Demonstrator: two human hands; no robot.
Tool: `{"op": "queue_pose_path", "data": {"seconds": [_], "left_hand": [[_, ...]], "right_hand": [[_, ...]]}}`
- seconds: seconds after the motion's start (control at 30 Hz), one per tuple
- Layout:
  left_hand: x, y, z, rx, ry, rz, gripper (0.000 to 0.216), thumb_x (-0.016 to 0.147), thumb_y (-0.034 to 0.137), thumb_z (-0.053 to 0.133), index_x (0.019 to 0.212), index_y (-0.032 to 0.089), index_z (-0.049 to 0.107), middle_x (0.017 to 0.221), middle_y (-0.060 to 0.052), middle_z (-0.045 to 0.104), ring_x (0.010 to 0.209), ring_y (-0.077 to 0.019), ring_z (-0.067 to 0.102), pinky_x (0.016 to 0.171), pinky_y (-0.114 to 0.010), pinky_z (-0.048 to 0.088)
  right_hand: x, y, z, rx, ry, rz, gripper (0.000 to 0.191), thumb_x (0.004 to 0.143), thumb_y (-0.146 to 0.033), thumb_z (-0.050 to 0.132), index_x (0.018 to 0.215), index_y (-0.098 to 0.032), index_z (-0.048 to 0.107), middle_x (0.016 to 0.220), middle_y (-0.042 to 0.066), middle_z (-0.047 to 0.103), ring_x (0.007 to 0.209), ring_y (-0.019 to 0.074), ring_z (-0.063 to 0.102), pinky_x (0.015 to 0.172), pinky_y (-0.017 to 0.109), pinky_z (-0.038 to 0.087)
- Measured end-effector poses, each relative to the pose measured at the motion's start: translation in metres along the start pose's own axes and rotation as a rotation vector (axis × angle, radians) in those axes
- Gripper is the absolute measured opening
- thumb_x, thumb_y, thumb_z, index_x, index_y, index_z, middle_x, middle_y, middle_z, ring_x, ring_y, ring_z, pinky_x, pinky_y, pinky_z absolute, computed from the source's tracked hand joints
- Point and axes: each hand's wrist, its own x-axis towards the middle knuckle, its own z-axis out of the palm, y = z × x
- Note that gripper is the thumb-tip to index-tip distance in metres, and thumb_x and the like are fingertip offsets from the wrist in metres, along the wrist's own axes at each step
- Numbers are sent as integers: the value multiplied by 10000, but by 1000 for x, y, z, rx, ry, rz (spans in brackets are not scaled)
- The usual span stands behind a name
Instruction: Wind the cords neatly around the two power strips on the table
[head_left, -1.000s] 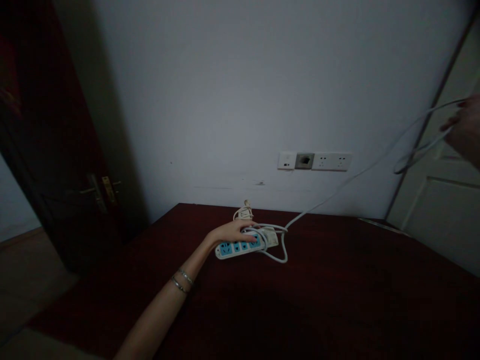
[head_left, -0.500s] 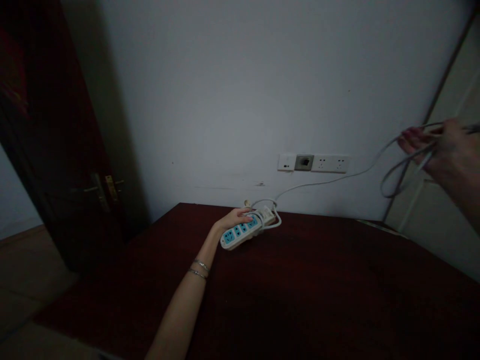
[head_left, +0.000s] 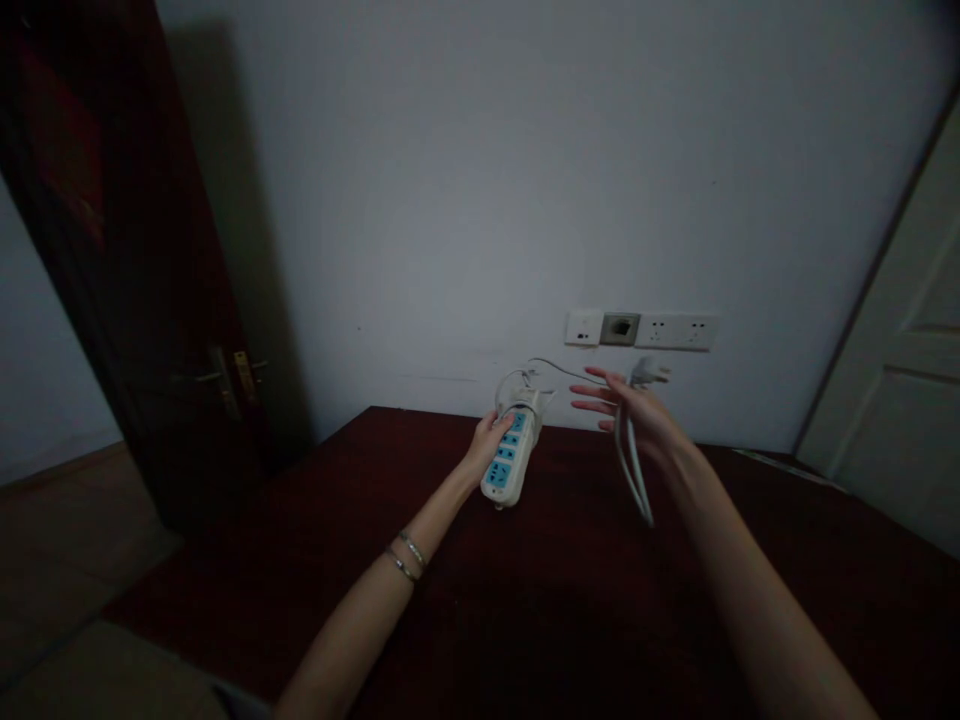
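Note:
My left hand (head_left: 486, 445) grips a white power strip (head_left: 511, 462) with blue sockets, its thumb lying across the top face. The strip is tilted above the table, and loops of its cord are wound around its far end. My right hand (head_left: 641, 412) is to the right of the strip, fingers stretched toward it. A folded length of white power cord (head_left: 636, 480) hangs from this hand near the thumb, and the plug (head_left: 651, 372) sticks out above it. A thin stretch of cord runs between the strip and my right hand.
Beneath my hands is a dark red wooden table (head_left: 450, 620). Wall sockets (head_left: 675, 332) sit in the pale wall behind it. A dark door (head_left: 150, 330) with a handle stands at the left, and a pale panelled door (head_left: 900, 350) at the right.
My right hand has come in from the far right to beside the strip, bringing the cord, which has gone slack. My left hand has lifted and turned the strip more upright.

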Motion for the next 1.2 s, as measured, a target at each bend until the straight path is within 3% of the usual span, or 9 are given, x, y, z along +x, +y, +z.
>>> {"op": "queue_pose_path", "data": {"seconds": [0.13,0.27,0.37,0.47,0.6,0.77,0.93,1.2], "left_hand": [[-23,2,-4,121,-33,86,452,657,419,699,988,140,569,767,-30,629,616,-115,579,577,-219,448],[-37,-1,-6,212,-156,164,462,703,400,667,1071,145,556,950,-75,629,792,-153,594,708,-253,455],[-37,-5,-6,267,-256,150,453,711,403,657,1072,151,547,963,-66,614,804,-150,584,732,-266,446],[-31,-4,-7,330,-398,95,456,715,402,653,1086,163,541,924,-49,608,767,-134,573,712,-260,437],[-21,5,-8,380,-533,60,425,715,376,655,1070,159,569,937,-55,608,781,-134,569,715,-255,433],[-14,3,-7,412,-495,70,432,707,376,656,1065,148,574,981,-74,609,801,-148,573,708,-263,439],[-12,-4,-7,456,-526,29,524,628,385,727,1056,129,567,952,-71,621,803,-156,574,717,-271,447],[-14,-5,-5,419,-405,-142,612,577,357,761,1114,178,530,939,-53,634,725,-144,588,687,-277,456]], "right_hand": [[14,28,20,-143,30,32,339,862,-414,460,1055,-191,628,1122,118,632,833,198,646,404,177,404],[22,46,25,-126,55,17,321,847,-405,498,913,-141,669,886,123,689,693,181,644,440,201,439],[22,51,26,20,48,72,335,831,-442,516,882,-146,663,693,84,670,576,156,616,492,237,481],[18,51,22,109,22,69,284,780,-411,595,850,-143,656,643,66,651,535,141,590,467,230,471],[16,52,13,105,-4,52,208,667,-299,711,760,-128,639,586,23,604,445,77,499,369,164,368],[24,61,7,158,-24,54,253,619,-327,730,695,-137,582,502,-35,481,388,33,359,304,132,213],[40,63,12,186,-1,39,266,640,-355,702,674,-148,539,462,-70,367,378,28,297,303,130,198],[60,52,26,92,136,-76,299,646,-375,694,676,-174,475,520,-67,410,408,31,322,324,122,232]]}}
